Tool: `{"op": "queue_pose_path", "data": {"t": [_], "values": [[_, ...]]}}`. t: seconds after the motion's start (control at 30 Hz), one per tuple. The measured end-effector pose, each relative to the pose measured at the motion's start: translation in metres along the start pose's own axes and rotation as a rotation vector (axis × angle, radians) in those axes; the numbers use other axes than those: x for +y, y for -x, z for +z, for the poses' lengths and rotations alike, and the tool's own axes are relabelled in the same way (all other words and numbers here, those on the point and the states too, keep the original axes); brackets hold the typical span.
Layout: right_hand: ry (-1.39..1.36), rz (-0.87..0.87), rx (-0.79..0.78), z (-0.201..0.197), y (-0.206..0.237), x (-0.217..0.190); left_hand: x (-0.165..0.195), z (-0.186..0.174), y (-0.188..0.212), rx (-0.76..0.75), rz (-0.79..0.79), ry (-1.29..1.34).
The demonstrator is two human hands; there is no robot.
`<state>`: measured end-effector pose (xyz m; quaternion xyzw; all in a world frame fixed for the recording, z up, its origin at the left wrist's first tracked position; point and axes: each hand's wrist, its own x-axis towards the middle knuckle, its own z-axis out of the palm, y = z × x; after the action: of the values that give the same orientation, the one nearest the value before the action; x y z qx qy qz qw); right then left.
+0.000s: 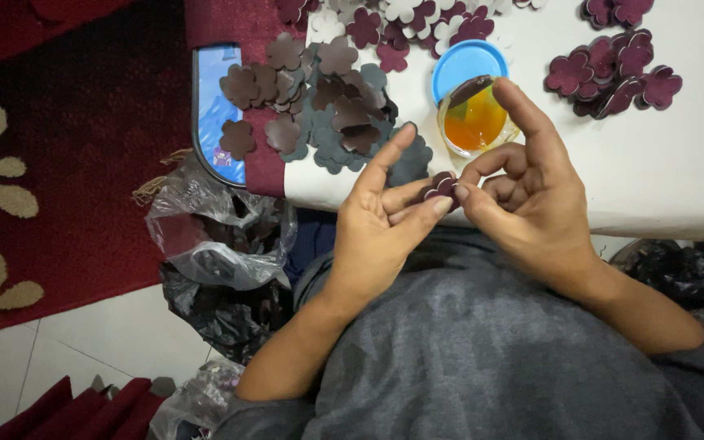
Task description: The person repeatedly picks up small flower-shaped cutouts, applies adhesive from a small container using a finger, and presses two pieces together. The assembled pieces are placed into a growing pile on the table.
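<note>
Both of my hands pinch one small dark maroon flower-shaped cutout point(440, 187) just in front of the white table point(662, 171). My left hand point(378, 232) grips it with thumb and middle finger, index finger pointing up. My right hand point(531, 191) holds its other side between thumb and bent index finger. Just beyond my right fingers stands a small clear tub of orange glue point(474, 121) with a cutout leaning in it, and a blue lid point(466, 61) lies behind it.
Heaps of brown and grey flower cutouts point(327, 98) cover the table's left part; maroon ones point(613, 69) lie at the right and back. A phone point(217, 106) lies at the table's left edge. Clear plastic bags point(213, 236) sit on the floor beside a red rug point(67, 163).
</note>
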<state>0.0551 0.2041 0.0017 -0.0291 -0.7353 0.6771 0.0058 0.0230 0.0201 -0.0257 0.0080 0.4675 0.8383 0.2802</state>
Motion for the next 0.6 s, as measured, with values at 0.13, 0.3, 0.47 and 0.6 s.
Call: {"op": "queue_pose_path", "data": {"t": [0.13, 0.3, 0.47, 0.6], "values": [[-0.016, -0.007, -0.004, 0.0022, 0.0001, 0.0018, -0.001, 0.0008, -0.0019, 0.033, 0.015, -0.041], [0.008, -0.001, -0.006, 0.0021, 0.0007, 0.0016, -0.0009, 0.0004, -0.0013, 0.028, 0.023, -0.025], [0.072, 0.049, -0.029, 0.0001, 0.0015, 0.001, -0.0001, -0.0006, -0.0011, 0.016, 0.021, -0.046], [0.056, 0.04, -0.037, -0.002, 0.0031, -0.0004, 0.0013, -0.001, -0.0019, 0.029, 0.023, -0.088]]}}
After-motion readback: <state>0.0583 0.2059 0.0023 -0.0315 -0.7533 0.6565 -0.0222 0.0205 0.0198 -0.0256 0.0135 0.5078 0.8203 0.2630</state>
